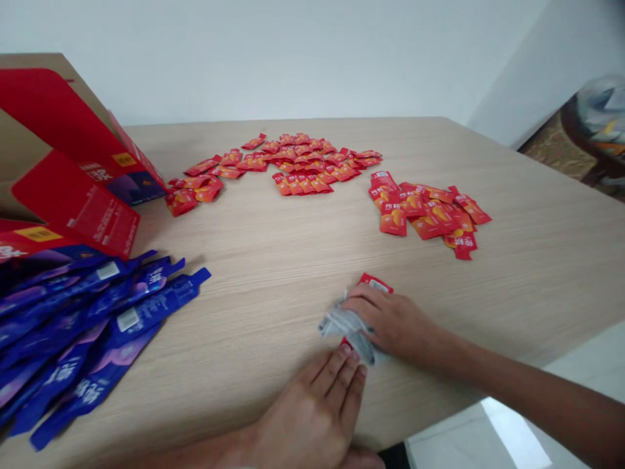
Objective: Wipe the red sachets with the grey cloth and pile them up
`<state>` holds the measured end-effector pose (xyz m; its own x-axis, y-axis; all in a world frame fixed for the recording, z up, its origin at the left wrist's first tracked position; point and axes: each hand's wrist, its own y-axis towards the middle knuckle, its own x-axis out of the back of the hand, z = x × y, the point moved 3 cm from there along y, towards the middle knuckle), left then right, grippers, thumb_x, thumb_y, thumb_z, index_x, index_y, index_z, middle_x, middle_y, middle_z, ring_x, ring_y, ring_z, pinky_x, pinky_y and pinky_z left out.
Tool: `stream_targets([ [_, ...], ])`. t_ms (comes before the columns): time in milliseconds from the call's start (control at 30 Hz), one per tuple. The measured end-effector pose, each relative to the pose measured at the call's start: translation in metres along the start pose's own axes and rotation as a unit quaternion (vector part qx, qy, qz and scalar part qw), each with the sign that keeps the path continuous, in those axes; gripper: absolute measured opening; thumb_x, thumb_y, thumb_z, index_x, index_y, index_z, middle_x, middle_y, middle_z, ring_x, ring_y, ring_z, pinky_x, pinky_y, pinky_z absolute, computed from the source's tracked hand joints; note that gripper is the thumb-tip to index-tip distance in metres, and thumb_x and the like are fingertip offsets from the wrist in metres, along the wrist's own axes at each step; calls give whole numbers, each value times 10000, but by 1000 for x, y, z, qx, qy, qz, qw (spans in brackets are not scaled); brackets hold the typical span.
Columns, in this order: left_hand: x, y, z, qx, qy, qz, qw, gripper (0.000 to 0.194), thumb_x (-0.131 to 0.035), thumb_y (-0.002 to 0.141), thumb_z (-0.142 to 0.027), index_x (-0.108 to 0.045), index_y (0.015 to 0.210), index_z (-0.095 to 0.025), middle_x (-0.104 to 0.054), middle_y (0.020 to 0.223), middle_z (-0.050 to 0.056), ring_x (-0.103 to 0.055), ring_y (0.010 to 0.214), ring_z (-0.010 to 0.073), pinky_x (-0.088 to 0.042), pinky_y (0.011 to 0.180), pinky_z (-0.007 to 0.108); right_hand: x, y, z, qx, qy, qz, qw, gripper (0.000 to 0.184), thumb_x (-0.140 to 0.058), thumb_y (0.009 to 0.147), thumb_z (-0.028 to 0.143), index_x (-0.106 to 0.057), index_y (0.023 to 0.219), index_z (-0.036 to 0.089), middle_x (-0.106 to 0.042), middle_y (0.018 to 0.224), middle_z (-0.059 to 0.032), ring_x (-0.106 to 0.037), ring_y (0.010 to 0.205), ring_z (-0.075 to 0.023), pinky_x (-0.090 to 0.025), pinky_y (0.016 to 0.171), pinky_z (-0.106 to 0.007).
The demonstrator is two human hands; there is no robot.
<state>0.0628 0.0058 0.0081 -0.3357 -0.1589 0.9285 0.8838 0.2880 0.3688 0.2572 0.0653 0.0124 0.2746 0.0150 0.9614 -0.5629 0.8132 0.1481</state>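
Note:
My right hand (390,322) lies on a small stack of red sachets (359,329) near the table's front edge, their silver backs showing; its fingers curl over the stack and press it down. My left hand (317,407) rests flat on the wooden table (273,260) just in front of that stack, fingers stretched out, fingertips touching the stack's near end. One red sachet corner (375,283) pokes out beyond my right hand.
Loose red sachets lie in groups at the back (303,163), back left (195,185) and right (430,212). Blue stick packets (92,326) fan out at the left. An open red and cardboard box (68,176) stands at the far left. The table edge runs along the right.

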Motion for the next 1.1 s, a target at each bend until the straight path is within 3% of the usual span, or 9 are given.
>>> stream_targets([
  [133,4,1,0,20,-16,30,999,806,-378,969,-733,-626,1305,-44,-661,1338,170,-615,1272,268,-396,1127,348,14,9,-58,-106,-65,-30,992,291,-562,961,193,-557,1252,203,-627,1237,-114,-663,1072,-256,-592,769,-337],
  [233,6,2,0,19,-20,28,999,793,-388,968,-730,-628,1300,-51,-670,1328,159,-630,1253,257,-408,1112,336,36,15,-77,-146,-105,-86,980,282,-542,977,226,-554,1258,200,-629,1232,-124,-658,1093,-284,-591,764,-355],
  [367,5,3,1,17,-15,15,1000,783,-398,966,-727,-643,1276,-51,-684,1303,161,-650,1222,259,-415,1104,341,42,4,-40,-130,-60,-165,976,340,-548,962,225,-527,1301,209,-607,1280,-130,-622,1177,-281,-584,887,-374],
  [500,4,2,1,28,-22,22,999,771,-399,970,-716,-650,1268,-51,-689,1287,174,-651,1221,276,-412,1106,352,9,-6,7,-29,-15,-60,998,374,-557,931,145,-534,1293,235,-630,1264,-101,-632,1166,-248,-587,913,-357],
  [567,3,2,0,32,-31,28,999,767,-394,975,-709,-645,1275,-49,-683,1297,176,-642,1234,280,-411,1110,353,0,-6,-2,-41,-8,-38,998,357,-556,943,156,-533,1290,237,-629,1263,-100,-635,1160,-243,-594,893,-355],
  [633,2,1,0,35,-37,29,998,762,-384,983,-700,-635,1288,-48,-678,1308,174,-637,1241,277,-413,1110,352,2,-2,-31,-91,-22,-46,995,342,-549,966,197,-523,1305,229,-618,1268,-109,-639,1145,-253,-598,873,-372],
  [800,2,-1,6,-2,-15,9,1000,742,-394,987,-695,-639,1277,-58,-695,1288,155,-637,1233,254,-431,1096,338,40,13,-98,-166,-121,-148,967,289,-521,997,275,-550,1272,190,-613,1242,-149,-637,1115,-316,-596,784,-406],
  [933,0,4,16,-19,-7,-23,1000,583,-513,985,-613,-667,1240,-113,-732,1229,91,-642,1215,216,-418,1131,323,62,19,-93,-142,-92,-302,938,312,-501,1013,314,-527,1297,187,-598,1261,-156,-573,1216,-311,-523,994,-449],
  [1100,-12,10,24,-54,6,-97,994,425,-590,985,-493,-697,1176,-128,-739,1222,62,-649,1216,206,-385,1193,354,61,17,-89,-108,-31,-363,925,305,-496,1012,317,-522,1297,210,-601,1242,-146,-565,1208,-302,-492,1030,-476],
])
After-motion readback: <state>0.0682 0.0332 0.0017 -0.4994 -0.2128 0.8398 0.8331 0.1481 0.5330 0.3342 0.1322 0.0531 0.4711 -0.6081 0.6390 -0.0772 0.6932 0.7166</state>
